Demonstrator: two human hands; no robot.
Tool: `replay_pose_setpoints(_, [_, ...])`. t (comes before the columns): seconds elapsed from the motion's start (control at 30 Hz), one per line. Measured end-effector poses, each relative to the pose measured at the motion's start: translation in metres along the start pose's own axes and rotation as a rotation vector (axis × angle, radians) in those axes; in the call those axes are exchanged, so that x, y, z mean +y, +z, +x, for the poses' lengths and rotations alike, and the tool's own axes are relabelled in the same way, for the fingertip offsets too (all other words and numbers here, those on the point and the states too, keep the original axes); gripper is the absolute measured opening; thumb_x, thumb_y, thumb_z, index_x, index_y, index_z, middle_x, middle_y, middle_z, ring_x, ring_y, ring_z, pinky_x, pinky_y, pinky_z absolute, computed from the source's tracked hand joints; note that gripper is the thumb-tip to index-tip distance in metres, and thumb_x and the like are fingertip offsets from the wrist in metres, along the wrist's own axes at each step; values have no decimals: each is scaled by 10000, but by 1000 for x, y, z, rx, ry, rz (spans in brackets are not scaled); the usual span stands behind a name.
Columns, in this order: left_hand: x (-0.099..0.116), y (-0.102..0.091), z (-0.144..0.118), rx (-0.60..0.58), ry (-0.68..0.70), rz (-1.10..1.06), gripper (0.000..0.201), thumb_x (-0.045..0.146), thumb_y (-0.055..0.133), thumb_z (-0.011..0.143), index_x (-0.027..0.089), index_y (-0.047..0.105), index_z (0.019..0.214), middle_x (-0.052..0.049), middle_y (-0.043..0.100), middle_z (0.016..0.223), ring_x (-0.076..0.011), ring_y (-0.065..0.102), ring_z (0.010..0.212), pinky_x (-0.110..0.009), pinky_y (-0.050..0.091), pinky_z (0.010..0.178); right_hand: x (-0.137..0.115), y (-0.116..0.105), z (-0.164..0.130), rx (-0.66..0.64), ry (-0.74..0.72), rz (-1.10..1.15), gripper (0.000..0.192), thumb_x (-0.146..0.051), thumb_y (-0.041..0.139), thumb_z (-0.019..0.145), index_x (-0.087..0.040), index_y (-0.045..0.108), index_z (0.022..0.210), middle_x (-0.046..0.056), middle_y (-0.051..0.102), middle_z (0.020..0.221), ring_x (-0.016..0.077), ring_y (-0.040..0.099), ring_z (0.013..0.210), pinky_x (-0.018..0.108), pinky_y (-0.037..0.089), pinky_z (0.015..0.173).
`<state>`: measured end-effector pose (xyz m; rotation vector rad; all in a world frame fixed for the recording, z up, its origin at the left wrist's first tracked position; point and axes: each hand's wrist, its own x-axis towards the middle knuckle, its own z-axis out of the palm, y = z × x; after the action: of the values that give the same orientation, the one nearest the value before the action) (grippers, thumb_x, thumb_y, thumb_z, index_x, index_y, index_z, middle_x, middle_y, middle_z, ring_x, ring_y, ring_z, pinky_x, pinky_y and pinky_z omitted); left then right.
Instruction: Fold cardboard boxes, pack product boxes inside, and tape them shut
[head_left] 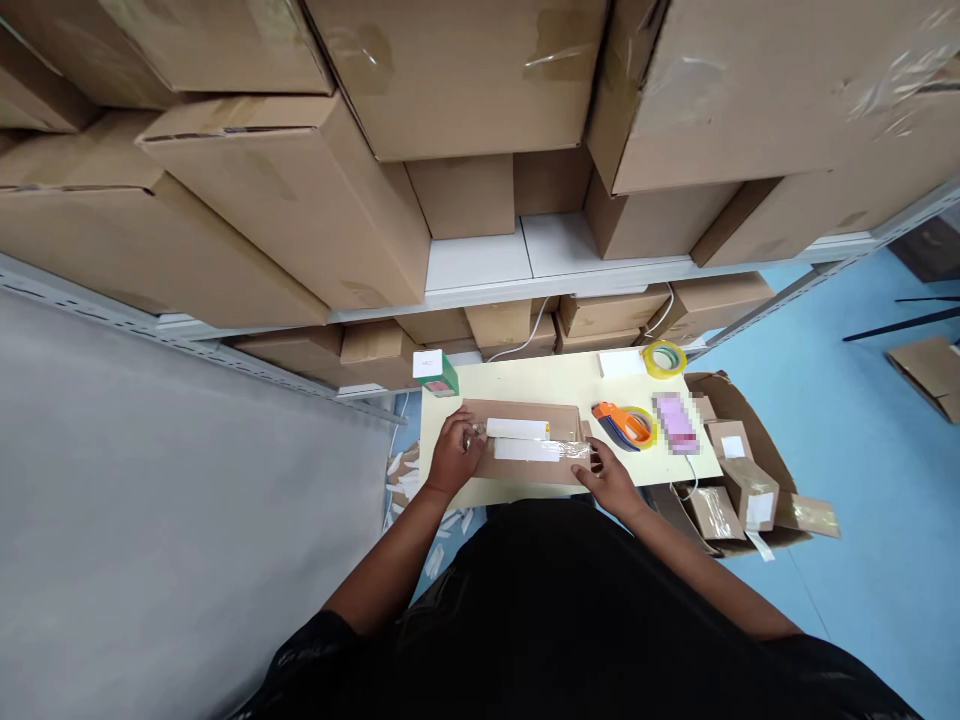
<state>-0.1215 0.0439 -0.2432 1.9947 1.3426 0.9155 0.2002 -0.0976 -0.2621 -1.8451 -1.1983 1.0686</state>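
A flat brown cardboard package (525, 412) with white labels and a strip of clear tape lies on the small pale-yellow table (555, 375). My left hand (454, 452) grips its left end, fingers curled over the edge. My right hand (609, 472) presses on its right front corner, where the clear tape ends. An orange tape dispenser (624, 424) lies just right of the package.
A roll of yellow tape (664, 358), a white card (621, 363), a small green-and-white box (436, 372) and a blurred pink item (676, 422) sit on the table. An open carton of small taped parcels (739, 480) stands to the right. Shelves of big cartons (300, 210) rise behind.
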Motion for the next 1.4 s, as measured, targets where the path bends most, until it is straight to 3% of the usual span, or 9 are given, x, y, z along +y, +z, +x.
replay_pose_setpoints(0.1, [-4,-1,-10,60,-92,-22,127,271,622,949,225,555,1047,-119,624,1281,-264,609,1309,-479,537,1119,3,-3,1,-15,-7,-16,654,-550,715,841,-232,555,1390,71,697,1054,246,674,901,449,597,853])
replay_pose_setpoints(0.23, [-4,1,-14,44,-170,-7,366,266,568,971,226,524,1331,-119,613,1349,-254,623,1268,-454,581,1055,-1,-5,4,-43,-9,-38,660,-567,725,829,-234,568,1377,78,712,1043,256,690,909,442,597,850])
replay_pose_setpoints(0.43, [-1,1,-7,54,-68,135,193,259,503,1008,217,664,1107,-148,582,1384,-286,543,1400,-509,436,1239,12,-23,6,-61,-104,-45,578,-583,636,915,-238,576,1375,99,734,1149,269,703,1030,436,586,899])
replay_pose_setpoints(0.6, [-2,-3,-20,-45,-69,124,326,373,546,1022,223,640,1296,-147,478,1606,-313,483,1493,-533,400,1265,63,-65,24,267,-80,-507,485,-566,572,936,-180,671,1212,188,730,1141,370,661,1102,549,500,999])
replay_pose_setpoints(0.8, [-2,0,-37,-142,-92,131,502,408,487,1062,195,473,1516,-178,293,1735,-322,314,1605,-569,336,1291,91,-66,65,108,51,-799,320,-412,653,903,-171,731,1098,239,733,1131,440,551,1277,616,378,1059])
replay_pose_setpoints(0.97, [5,8,-43,-106,-107,152,534,364,407,1087,197,395,1595,-165,292,1739,-298,253,1629,-560,310,1308,85,-62,77,177,126,-650,294,-383,604,907,-156,733,1040,252,743,1062,436,608,1215,614,404,1024])
replay_pose_setpoints(1.1, [12,18,-54,-44,-112,205,579,339,395,1086,228,335,1651,-125,263,1758,-282,227,1637,-532,338,1302,72,-86,63,200,243,-153,431,-557,623,878,-174,719,1050,138,763,951,340,709,938,468,540,849])
replay_pose_setpoints(1.27, [15,31,-72,-44,-135,229,598,346,388,1085,235,322,1669,-102,209,1779,-293,247,1630,-511,385,1277,36,-120,35,148,87,156,385,-514,690,824,-202,745,1043,61,764,904,283,690,888,390,551,806])
replay_pose_setpoints(1.4, [18,35,-75,-78,-159,207,586,334,393,1081,188,360,1647,-133,194,1779,-324,283,1616,-522,387,1273,-18,-119,29,-19,-33,241,385,-553,733,781,-217,760,965,54,745,831,277,667,823,378,547,741])
